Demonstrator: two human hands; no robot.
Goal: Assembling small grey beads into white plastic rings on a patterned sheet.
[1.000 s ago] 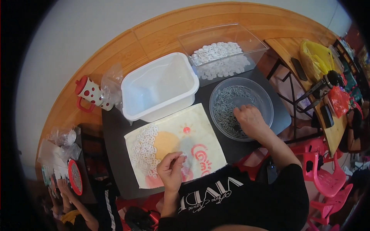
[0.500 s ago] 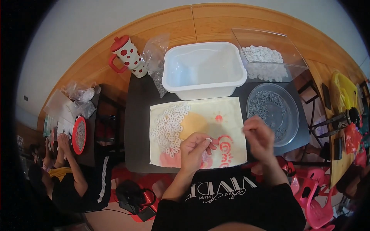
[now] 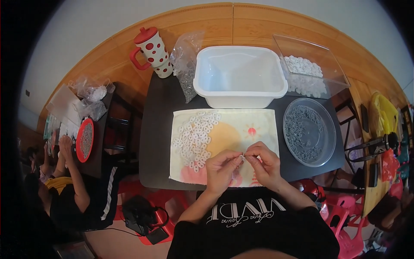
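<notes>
Over the front part of a pale printed cloth (image 3: 267,125), both my hands meet fingertip to fingertip. My left hand (image 3: 222,170) pinches a small white plastic piece (image 3: 242,156), mostly hidden by the fingers. My right hand (image 3: 264,163) is closed in a pinch against the same spot; whatever it holds is too small to make out. A loose heap of white oval pieces with holes (image 3: 194,138) covers the left side of the cloth. To the right of the cloth stands a round clear tub (image 3: 317,161) with many small grey screw-like pieces (image 3: 297,129) in it.
Behind the cloth is a white basin (image 3: 241,101). A clear box (image 3: 319,56) with white pieces stands back right. A bag of grey pieces (image 3: 187,82) and a spotted tumbler (image 3: 155,54) stand back left. Another person's hands (image 3: 65,149) are beside a red tray (image 3: 80,146).
My right hand has come from beside the clear tub to my left hand, and their fingertips now meet. My left hand stays over the cloth with the white piece. The view has shifted slightly.
</notes>
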